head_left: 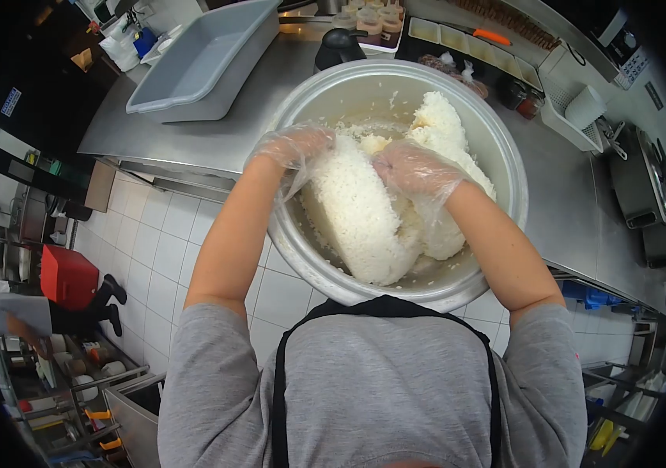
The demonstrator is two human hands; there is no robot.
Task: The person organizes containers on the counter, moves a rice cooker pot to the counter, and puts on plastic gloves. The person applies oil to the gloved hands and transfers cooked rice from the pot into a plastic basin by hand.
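White cooked rice (352, 207) lies in large clumps inside a wide metal pot (511, 175). My left hand (300, 147), in a clear plastic glove, grips the upper left end of the biggest clump, its fingertips partly hidden behind the rice. Also gloved in clear plastic, my right hand (415, 168) has its fingers curled against the inner side of that clump, near the middle of the pot. A second rice mound (440, 125) rises along the pot's right side, beyond my right hand. Loose grains stick to the pot's inner wall.
A grey plastic tub (251, 58) stands on the steel counter (193, 144) at left. Behind the pot are a black jug (339, 51), sauce bottles (376, 19) and an orange-handled knife (492, 37). Another person (25, 316) is at far left, near a red bin (68, 277).
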